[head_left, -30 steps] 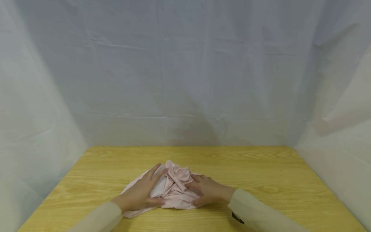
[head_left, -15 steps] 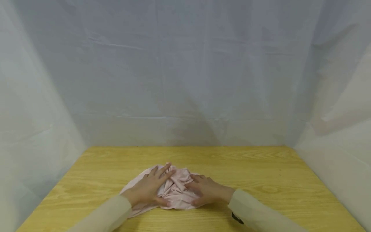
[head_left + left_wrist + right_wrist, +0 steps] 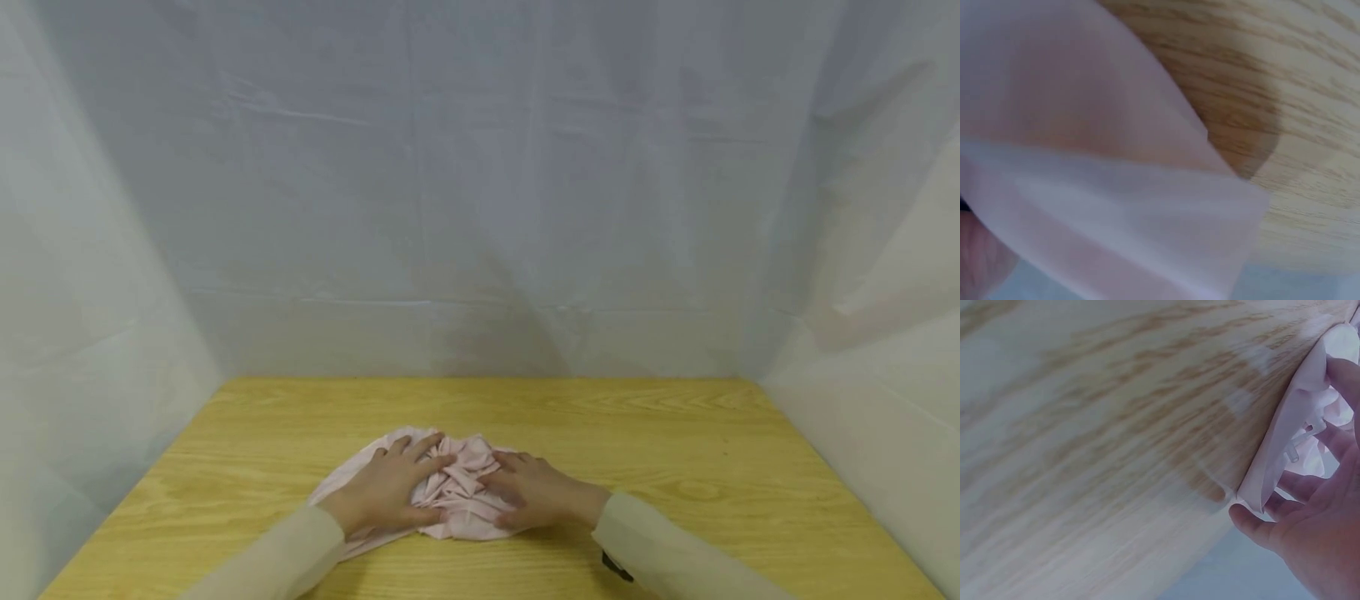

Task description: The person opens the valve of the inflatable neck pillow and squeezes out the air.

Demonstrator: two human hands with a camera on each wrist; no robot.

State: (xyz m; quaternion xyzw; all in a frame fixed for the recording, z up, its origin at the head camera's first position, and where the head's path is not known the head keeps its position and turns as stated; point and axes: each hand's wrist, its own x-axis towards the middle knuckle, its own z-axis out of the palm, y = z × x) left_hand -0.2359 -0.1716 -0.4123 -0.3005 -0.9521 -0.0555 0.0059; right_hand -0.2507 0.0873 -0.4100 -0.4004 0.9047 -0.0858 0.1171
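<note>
A crumpled pale pink cloth [image 3: 471, 523] lies in a loose heap on the wooden table, left of centre near the front. My left hand [image 3: 386, 490] rests on its left part with fingers spread; the palm hides the cloth beneath. On the right side of the heap, my right hand [image 3: 538, 492] touches the folds with parted, slightly bent fingers. The right wrist view shows its thumb [image 3: 1254, 526] at the cloth's edge [image 3: 1272, 459], and a small clear piece [image 3: 1292, 452] among the folds. A folded corner of cloth [image 3: 1147, 212] fills much of the left wrist view.
The wooden table [image 3: 675, 433] extends behind the heap and to both sides. Pale sheeting [image 3: 480, 208] hangs along the back, with more at the left and right edges. A small dark item [image 3: 617, 567] shows under the right sleeve [image 3: 660, 542].
My left hand has moved right, further onto the cloth, and the raised fold at the top of the heap has flattened. My right hand stays in place.
</note>
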